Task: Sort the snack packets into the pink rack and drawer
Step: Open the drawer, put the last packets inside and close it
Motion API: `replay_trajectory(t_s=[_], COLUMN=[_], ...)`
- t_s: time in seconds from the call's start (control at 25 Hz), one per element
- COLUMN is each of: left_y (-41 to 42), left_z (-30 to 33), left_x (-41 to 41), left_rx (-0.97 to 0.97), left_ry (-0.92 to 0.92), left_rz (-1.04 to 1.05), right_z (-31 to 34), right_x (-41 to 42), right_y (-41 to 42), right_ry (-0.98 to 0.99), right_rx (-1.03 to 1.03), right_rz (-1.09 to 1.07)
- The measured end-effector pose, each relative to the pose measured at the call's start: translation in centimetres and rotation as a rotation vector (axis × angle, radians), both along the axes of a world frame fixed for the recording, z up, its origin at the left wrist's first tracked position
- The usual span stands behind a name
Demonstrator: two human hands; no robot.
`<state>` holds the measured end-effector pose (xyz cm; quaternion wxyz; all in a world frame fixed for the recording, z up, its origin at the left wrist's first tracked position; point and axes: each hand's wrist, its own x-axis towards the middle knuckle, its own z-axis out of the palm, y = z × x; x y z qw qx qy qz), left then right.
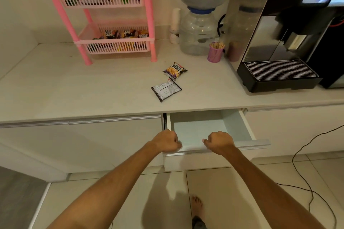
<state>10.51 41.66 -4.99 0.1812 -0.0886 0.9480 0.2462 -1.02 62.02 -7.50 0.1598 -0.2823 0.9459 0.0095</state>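
A white drawer [247, 130] under the counter stands partly pulled out, and the part of its inside that shows is bare. My left hand [165, 142] and my right hand [219, 142] both grip its front edge, fingers curled over the rim. Two snack packets lie on the counter above: a salted peanuts packet [175, 70] face up, and a second packet [165, 91] lying back side up. The pink rack [104, 16] stands at the back left of the counter, with several snack packets in both its upper and lower baskets.
A water dispenser jug [199, 29] with a floral cover, a small white bottle [175, 26], a purple cup of sticks [215, 53] and a black coffee machine [290, 42] fill the counter's right side. A black cable [305, 173] trails on the tiled floor. My bare foot [197, 208] shows below.
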Motion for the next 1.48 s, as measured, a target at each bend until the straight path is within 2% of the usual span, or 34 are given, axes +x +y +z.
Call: replay_trajectory(t_s=[0.2, 0.28, 0.36, 0.44, 0.52, 0.6, 0.64, 0.8, 0.92, 1.0, 1.12, 1.24, 1.48], left_y=[-0.4, -0.2, 0.1, -0.1, -1.3, -4.1, -4.9, -7.3, -9.0, -9.6, -10.0, -10.5, -10.5], left_z=[1.0, 0.7, 0.7, 0.7, 0.9, -0.1, 0.5, 0.5, -0.4, -1.0, -1.7, -1.9, -1.6], left_x=[-3.2, -4.2, -5.2, -5.7, -6.5, -12.2, -12.7, -15.4, -17.4, -17.9, -18.4, -18.4, -18.5], left_rx=[0.192, 0.281, 0.318, 0.186, 0.018, -0.093, -0.162, -0.415, -0.458, -0.471, -0.508, -0.5, -0.44], left_ry=[-0.384, -0.442, -0.224, 0.115, 0.349, 0.459, 0.48, 0.351, 0.262, 0.249, 0.277, 0.29, 0.308], left_rz=[-0.017, -0.004, 0.057, 0.113, 0.109, 0.245, 0.239, 0.255, 0.389, 0.407, 0.406, 0.427, 0.55], right_z=[1.3, 1.3, 1.2, 1.2, 2.7, 3.4, 4.4, 7.8, 7.6, 6.6, 4.6, 3.5, 2.4], right_x=[-3.0, -4.1, -4.6, -4.4, -5.1, -13.1, -14.3, -18.9, -22.4, -23.6, -24.6, -25.4, -26.0], right_y=[0.0, -0.1, -0.5, -1.1, -2.5, -7.1, -8.4, -14.0, -19.0, -21.8, -24.7, -26.5, -27.1], right_ry=[-0.306, -0.488, -0.678, -0.841, -0.911, -0.875, -0.817, -0.483, -0.268, -0.289, -0.223, -0.11, -0.089], right_rx=[0.077, 0.092, 0.147, 0.208, 0.114, 0.049, -0.023, -0.193, -0.329, -0.427, -0.407, -0.402, -0.456], right_rz=[0.104, 0.132, 0.161, 0.209, 0.223, 0.325, 0.332, 0.265, 0.103, 0.024, -0.074, -0.063, -0.013])
